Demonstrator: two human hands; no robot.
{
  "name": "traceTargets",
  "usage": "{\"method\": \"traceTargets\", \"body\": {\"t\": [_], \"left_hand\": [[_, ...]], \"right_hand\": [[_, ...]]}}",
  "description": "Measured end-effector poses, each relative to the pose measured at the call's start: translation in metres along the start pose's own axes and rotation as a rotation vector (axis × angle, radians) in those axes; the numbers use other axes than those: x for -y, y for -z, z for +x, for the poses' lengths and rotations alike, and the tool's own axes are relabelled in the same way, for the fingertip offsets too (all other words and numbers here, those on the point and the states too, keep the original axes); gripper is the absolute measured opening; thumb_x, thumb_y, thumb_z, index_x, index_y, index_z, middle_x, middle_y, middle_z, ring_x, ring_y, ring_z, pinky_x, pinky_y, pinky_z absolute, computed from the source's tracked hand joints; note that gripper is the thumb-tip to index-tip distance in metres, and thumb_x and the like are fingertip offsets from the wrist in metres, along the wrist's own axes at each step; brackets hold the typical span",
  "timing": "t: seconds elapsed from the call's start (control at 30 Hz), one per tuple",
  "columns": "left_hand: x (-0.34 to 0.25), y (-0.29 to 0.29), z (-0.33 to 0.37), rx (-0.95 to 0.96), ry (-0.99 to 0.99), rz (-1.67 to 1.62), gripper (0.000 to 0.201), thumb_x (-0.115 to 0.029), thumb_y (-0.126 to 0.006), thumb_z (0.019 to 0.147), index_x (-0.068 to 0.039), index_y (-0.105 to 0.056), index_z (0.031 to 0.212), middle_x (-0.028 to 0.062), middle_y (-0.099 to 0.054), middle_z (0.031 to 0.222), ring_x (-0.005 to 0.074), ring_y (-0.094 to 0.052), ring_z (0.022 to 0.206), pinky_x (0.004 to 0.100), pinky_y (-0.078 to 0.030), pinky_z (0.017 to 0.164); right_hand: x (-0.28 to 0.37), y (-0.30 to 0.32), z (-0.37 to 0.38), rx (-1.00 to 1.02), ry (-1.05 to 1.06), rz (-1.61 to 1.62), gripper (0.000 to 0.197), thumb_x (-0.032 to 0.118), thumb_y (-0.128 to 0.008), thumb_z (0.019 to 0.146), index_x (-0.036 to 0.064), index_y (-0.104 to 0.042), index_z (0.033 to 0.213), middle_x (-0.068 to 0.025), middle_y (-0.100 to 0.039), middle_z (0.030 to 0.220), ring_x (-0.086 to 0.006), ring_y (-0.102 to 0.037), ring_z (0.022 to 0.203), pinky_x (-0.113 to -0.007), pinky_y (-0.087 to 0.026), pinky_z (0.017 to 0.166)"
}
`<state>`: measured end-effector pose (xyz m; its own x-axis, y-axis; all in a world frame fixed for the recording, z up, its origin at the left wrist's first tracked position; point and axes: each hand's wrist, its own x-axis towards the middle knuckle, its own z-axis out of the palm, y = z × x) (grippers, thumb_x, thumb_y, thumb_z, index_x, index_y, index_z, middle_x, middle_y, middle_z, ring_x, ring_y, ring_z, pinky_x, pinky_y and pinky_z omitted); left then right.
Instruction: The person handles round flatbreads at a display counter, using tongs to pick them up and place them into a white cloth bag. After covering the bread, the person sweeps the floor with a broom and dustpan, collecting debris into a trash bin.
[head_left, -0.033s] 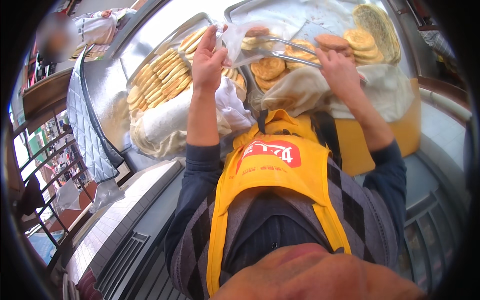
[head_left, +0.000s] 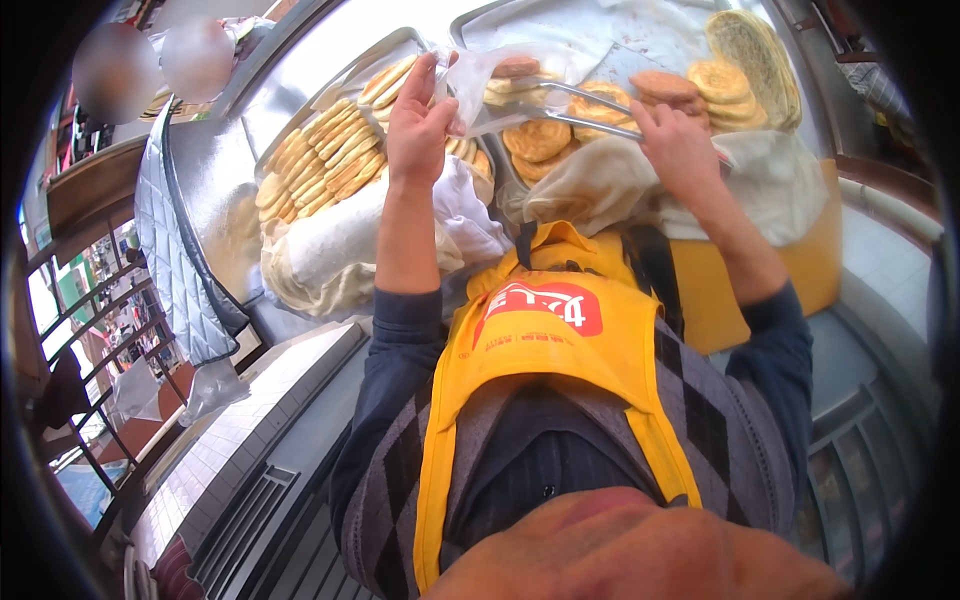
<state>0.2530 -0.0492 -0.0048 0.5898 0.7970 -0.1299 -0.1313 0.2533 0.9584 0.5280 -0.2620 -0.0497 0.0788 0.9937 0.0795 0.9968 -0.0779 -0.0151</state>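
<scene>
My left hand point(head_left: 417, 138) is closed at the mouth of a thin clear plastic bag point(head_left: 468, 78), with some fingers pointing up. In my right hand point(head_left: 682, 150) are metal tongs point(head_left: 590, 97), whose tips reach left to the bag. Round flatbreads, a brown one point(head_left: 516, 67) above paler ones, show at the tongs' tips; the film blurs whether the tongs grip them. Beneath the tongs lies a stack of golden round flatbreads point(head_left: 537, 140). Beside my right hand are brown flatbreads point(head_left: 664, 84) and a pile of yellow ones point(head_left: 720, 80).
Rows of flatbreads point(head_left: 325, 150) fill a metal tray at left. White cloths point(head_left: 335, 240) cover the near tray edges. A large seeded flatbread point(head_left: 755, 60) leans at far right. A quilted silver cover point(head_left: 185, 240) hangs at left, with people beyond it.
The tongs have shifted very slightly at the bag. At the upper left, a second person's head has come into view. My hands stay almost in place.
</scene>
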Motion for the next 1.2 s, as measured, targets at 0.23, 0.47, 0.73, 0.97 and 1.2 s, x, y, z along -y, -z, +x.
{"method": "traceTargets", "body": {"t": [0.23, 0.47, 0.73, 0.97, 1.2], "left_hand": [[-0.007, -0.016, -0.01, -0.02, -0.007, 0.01, 0.067, 0.011, -0.048, 0.09, 0.004, -0.031, 0.155, 0.0146, -0.05, 0.151, 0.0079, -0.059, 0.082, 0.0234, -0.048, 0.062], [0.003, -0.019, -0.02, -0.028, -0.029, 0.072, 0.062, 0.008, -0.05, 0.092, 0.002, -0.038, 0.152, 0.0132, -0.055, 0.146, 0.0053, -0.054, 0.068, 0.0213, -0.047, 0.058], [-0.006, -0.022, -0.025, -0.099, -0.021, 0.04, 0.045, 0.006, -0.048, 0.097, -0.001, -0.052, 0.141, 0.012, -0.07, 0.112, 0.0057, -0.051, 0.062, 0.0217, -0.048, 0.058], [-0.053, -0.021, -0.025, -0.084, -0.237, -0.066, 0.049, 0.008, -0.05, 0.095, 0.0, -0.049, 0.143, 0.0197, -0.066, 0.126, 0.0055, -0.051, 0.065, 0.0217, -0.046, 0.063], [-0.09, -0.014, -0.031, 0.041, -0.278, 0.076, 0.049, 0.003, -0.05, 0.098, 0.003, -0.045, 0.147, 0.0229, -0.065, 0.129, 0.0052, -0.049, 0.065, 0.022, -0.046, 0.063]], "right_hand": [[-0.012, 0.028, -0.018, -0.042, -0.118, 0.394, 0.058, 0.011, -0.077, 0.08, 0.0058, -0.055, 0.133, -0.0124, -0.064, 0.118, -0.034, -0.066, 0.1, -0.046, -0.054, 0.081], [0.001, -0.006, -0.035, 0.088, -0.695, 1.255, 0.034, 0.024, -0.068, 0.092, 0.0031, -0.061, 0.118, -0.0077, -0.063, 0.082, -0.0199, -0.061, 0.076, -0.036, -0.05, 0.071], [0.006, -0.006, -0.052, 0.077, -0.695, 1.055, 0.036, 0.027, -0.07, 0.091, 0.0026, -0.064, 0.117, -0.0063, -0.064, 0.083, -0.0172, -0.059, 0.076, -0.034, -0.049, 0.071], [-0.013, 0.001, -0.06, 0.091, -0.754, 1.104, 0.034, 0.027, -0.07, 0.093, 0.0013, -0.066, 0.115, -0.0055, -0.066, 0.088, -0.0153, -0.06, 0.079, -0.033, -0.05, 0.075], [-0.014, -0.013, -0.076, 0.025, -0.831, 1.198, 0.034, 0.027, -0.069, 0.094, -0.0007, -0.064, 0.113, -0.0055, -0.067, 0.092, -0.0151, -0.062, 0.082, -0.031, -0.05, 0.075]]}}
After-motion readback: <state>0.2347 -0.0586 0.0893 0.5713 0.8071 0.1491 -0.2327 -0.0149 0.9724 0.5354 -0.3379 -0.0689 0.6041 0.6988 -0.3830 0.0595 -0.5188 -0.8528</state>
